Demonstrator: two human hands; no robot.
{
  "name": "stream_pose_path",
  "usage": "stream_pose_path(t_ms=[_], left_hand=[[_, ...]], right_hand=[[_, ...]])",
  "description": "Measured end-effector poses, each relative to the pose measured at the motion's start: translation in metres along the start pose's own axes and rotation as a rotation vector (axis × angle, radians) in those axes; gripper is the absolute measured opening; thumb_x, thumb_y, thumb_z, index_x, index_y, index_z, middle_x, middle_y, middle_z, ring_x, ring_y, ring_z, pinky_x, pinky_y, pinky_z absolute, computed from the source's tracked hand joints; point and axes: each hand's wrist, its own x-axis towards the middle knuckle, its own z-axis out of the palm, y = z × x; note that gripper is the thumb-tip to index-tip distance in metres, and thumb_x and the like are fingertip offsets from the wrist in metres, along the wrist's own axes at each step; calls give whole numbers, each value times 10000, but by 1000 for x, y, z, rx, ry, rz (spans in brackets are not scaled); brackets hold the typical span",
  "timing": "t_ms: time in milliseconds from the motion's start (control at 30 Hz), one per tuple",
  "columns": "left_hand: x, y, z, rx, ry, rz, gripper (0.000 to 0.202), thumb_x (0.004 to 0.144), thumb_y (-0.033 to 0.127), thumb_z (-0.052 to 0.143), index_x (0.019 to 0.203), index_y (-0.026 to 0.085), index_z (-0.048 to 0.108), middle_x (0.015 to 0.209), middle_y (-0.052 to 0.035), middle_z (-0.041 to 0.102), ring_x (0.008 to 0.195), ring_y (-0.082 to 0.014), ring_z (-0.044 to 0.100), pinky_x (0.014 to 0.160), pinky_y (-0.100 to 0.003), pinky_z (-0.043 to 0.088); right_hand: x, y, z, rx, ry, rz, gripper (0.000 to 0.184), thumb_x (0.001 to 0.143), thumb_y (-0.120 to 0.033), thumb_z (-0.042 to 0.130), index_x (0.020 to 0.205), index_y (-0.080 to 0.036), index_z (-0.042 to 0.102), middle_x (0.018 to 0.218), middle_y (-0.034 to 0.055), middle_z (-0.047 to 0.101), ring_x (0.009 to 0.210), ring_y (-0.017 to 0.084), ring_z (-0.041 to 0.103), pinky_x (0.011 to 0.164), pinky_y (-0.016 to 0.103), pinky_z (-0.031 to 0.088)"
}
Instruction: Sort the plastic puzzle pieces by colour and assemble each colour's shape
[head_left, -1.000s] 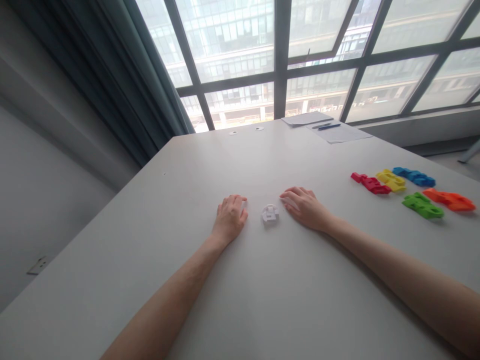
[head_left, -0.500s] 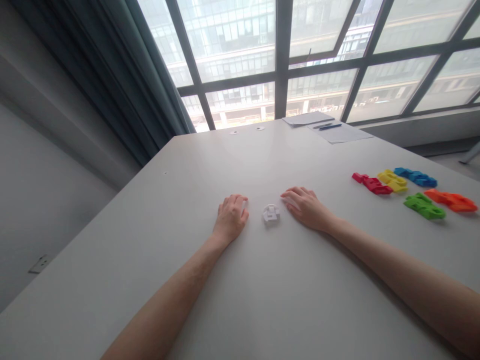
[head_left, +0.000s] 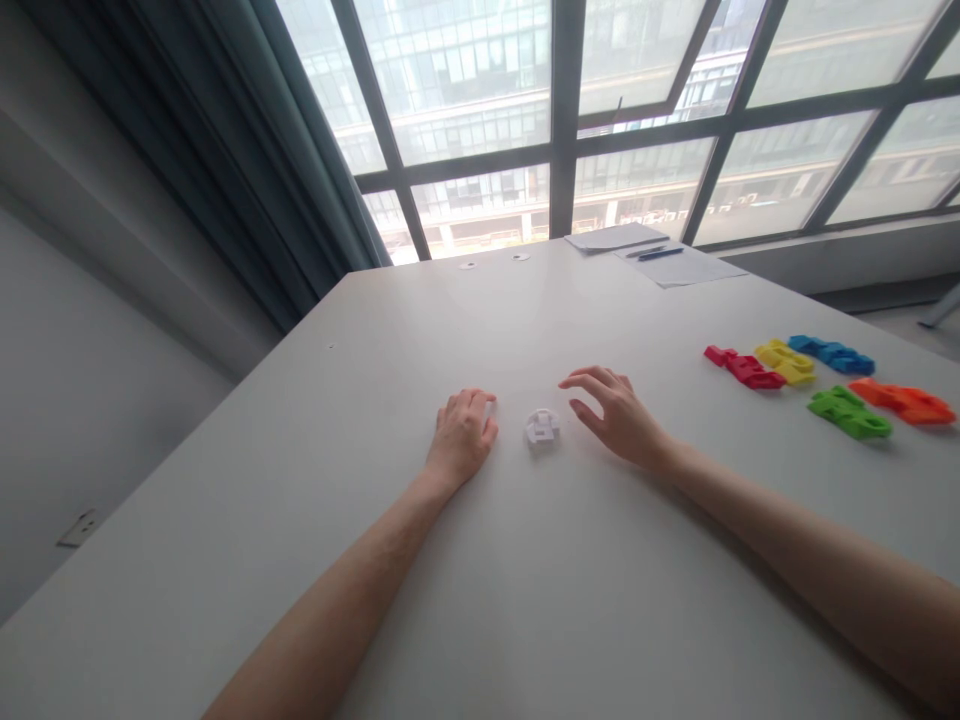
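Observation:
A small round white plastic piece [head_left: 542, 428] with a raised block on top lies on the white table between my two hands. To its left, my left hand [head_left: 463, 430] rests on the tabletop, fingers loosely curved and apart from the thumb, holding nothing. My right hand [head_left: 611, 412] hovers just right of the piece, its thumb and fingers spread in a loose curve with nothing between them. Neither hand touches the white piece.
On the right lie plastic pieces in red [head_left: 745, 368], yellow [head_left: 784, 360], blue [head_left: 832, 353], green [head_left: 850, 412] and orange [head_left: 903, 400]. Papers [head_left: 701, 266] with pens [head_left: 660, 254] sit at the table's far edge, before the window.
My right hand has lifted slightly off the table, and its thumb and fingers have spread wider. My left hand and the white piece have stayed in place.

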Motion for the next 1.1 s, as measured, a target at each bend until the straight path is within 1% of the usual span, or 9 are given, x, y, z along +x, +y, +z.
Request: stream_pose_path(t_ms=[67, 167, 300, 433, 633, 767, 833, 933, 1100], left_hand=[[0, 0, 0, 1, 0, -1, 286, 855, 154, 491, 1127, 214, 553, 1194, -91, 583, 1134, -270, 518, 949, -434, 415], [0, 1, 0, 1, 0, -3, 288, 860, 153, 489, 1135, 212, 553, 1198, -89, 583, 1132, -265, 517, 955, -428, 409], [0, 2, -1, 11, -1, -20, 291, 859, 149, 493, 1136, 211, 559, 1196, -85, 586, 1130, -252, 517, 957, -406, 407], [0, 3, -2, 22, -4, -27, 291, 862, 152, 495, 1139, 212, 560, 1195, -80, 585, 1133, -245, 515, 956, -394, 407], [0, 3, -2, 25, -8, -30, 293, 862, 152, 497, 1141, 213, 559, 1196, -82, 585, 1136, -243, 514, 963, -391, 403], [0, 3, -1, 19, -2, -27, 296, 858, 150, 498, 1141, 210, 560, 1193, -80, 586, 1133, -241, 516, 963, -387, 401], [0, 2, -1, 15, 1, -26, 293, 858, 151, 497, 1138, 209, 562, 1192, -79, 586, 1129, -241, 518, 959, -387, 403], [-1, 2, -2, 10, 2, -25, 287, 860, 152, 493, 1133, 208, 562, 1188, -78, 588, 1121, -238, 521, 960, -390, 402], [-1, 2, -2, 1, -5, -25, 284, 861, 152, 492, 1131, 203, 562, 1191, -78, 587, 1125, -243, 519, 961, -402, 399]], right_hand=[[-1, -9, 0, 17, -6, -15, 241, 945, -329, 444, 1139, -246, 561, 1185, 94, 609, 1132, 243, 539, 971, 429, 357], [-3, -18, 4, -21, -84, -51, 307, 914, -414, 513, 1169, -247, 548, 1234, 104, 586, 1173, 262, 503, 970, 439, 352], [-5, -19, 11, -95, -148, -59, 450, 859, -468, 579, 1239, -238, 504, 1319, 135, 520, 1227, 291, 454, 979, 482, 351], [-6, -16, 13, -112, -182, -45, 478, 842, -464, 592, 1246, -232, 485, 1336, 140, 503, 1238, 294, 445, 992, 502, 350], [-5, -18, 12, -97, -201, -31, 387, 858, -438, 562, 1187, -241, 512, 1307, 124, 522, 1212, 284, 464, 991, 496, 352], [-4, -19, 11, -79, -233, -18, 387, 846, -418, 573, 1176, -224, 514, 1295, 125, 527, 1206, 284, 466, 998, 490, 346], [-3, -18, 9, -75, -255, -21, 391, 842, -412, 573, 1175, -217, 517, 1292, 132, 528, 1191, 285, 477, 994, 490, 350], [-2, -17, -1, -95, -292, -65, 369, 833, -417, 571, 1145, -221, 539, 1280, 138, 538, 1166, 290, 499, 988, 500, 350], [-1, -10, -27, -172, -379, -129, 329, 788, -418, 592, 1062, -236, 591, 1273, 130, 558, 1190, 308, 506, 1004, 524, 330]])
